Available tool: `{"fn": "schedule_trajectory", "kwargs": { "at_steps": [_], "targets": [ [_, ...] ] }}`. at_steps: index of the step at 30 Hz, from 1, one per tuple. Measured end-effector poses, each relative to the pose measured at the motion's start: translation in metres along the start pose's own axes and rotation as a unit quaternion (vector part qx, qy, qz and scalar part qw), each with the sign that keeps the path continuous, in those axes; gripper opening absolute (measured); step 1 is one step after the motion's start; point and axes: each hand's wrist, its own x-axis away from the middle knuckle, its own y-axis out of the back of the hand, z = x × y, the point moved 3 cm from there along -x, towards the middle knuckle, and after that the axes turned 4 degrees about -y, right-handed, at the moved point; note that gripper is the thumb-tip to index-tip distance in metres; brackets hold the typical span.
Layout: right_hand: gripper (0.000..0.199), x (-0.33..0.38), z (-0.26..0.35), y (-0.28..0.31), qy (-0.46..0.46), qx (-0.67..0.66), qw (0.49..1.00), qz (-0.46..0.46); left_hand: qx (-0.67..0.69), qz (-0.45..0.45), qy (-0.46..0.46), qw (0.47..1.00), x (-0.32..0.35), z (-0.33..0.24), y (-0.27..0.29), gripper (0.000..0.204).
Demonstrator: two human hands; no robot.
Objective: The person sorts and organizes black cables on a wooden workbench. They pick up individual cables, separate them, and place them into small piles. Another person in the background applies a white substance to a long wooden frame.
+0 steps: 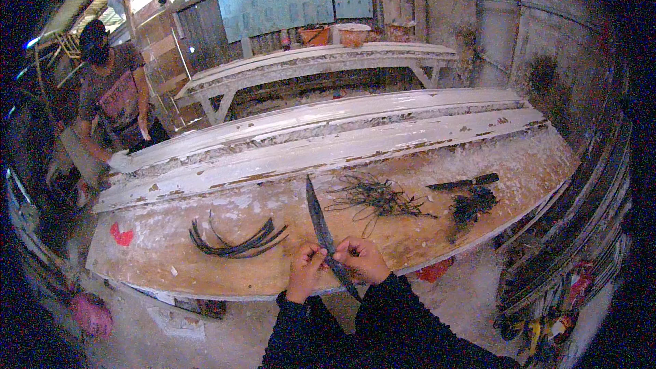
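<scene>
A long, flat, dark strip (316,215), pointed at its far end, stands out over the near edge of the wooden worktable (171,270). It looks like rubber, though its material is not certain. My left hand (307,271) pinches its middle between thumb and fingers. My right hand (362,260) is closed on the same strip, just to the right. Left of my hands lies a bundle of curved dark strips (239,244). A loose tangle of thin dark strands (378,200) lies beyond my right hand. Farther right are a dark-handled knife (471,181) and a dark clump (473,206).
White-coated boards (328,138) run along the table's far side. A red scrap (121,234) lies at its left end. Another person (116,89) stands at the far left, a hand near the boards. Behind is a white bench (314,63) with orange tubs (354,35). Long pieces (581,232) are stacked right.
</scene>
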Motion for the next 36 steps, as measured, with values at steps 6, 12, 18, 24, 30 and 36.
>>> {"fn": "schedule_trajectory", "kwargs": {
  "at_steps": [6,12,18,24,30,36],
  "targets": [
    [0.018,-0.005,-0.002,-0.004,0.012,0.018,0.999,0.034,-0.011,-0.016,-0.027,0.999,0.000,-0.010,-0.001,0.014],
    [0.016,-0.005,-0.010,0.001,-0.024,0.028,0.999,0.025,0.010,-0.014,-0.041,0.999,0.001,-0.012,-0.002,0.015],
    [0.017,-0.007,-0.010,0.000,0.016,0.007,0.999,0.033,0.024,-0.013,-0.038,0.999,-0.001,-0.007,-0.001,0.012],
    [0.012,-0.007,-0.015,0.004,0.061,0.023,0.998,0.018,-0.057,0.047,-0.029,0.997,0.002,-0.009,-0.004,0.013],
    [0.009,-0.006,-0.013,0.003,0.033,0.005,0.999,0.006,-0.093,0.020,-0.034,0.995,0.003,-0.015,-0.004,0.013],
    [0.011,-0.008,-0.016,0.002,0.056,-0.020,0.998,0.003,-0.069,0.010,-0.044,0.997,0.000,-0.004,0.000,0.013]
  ]
}}
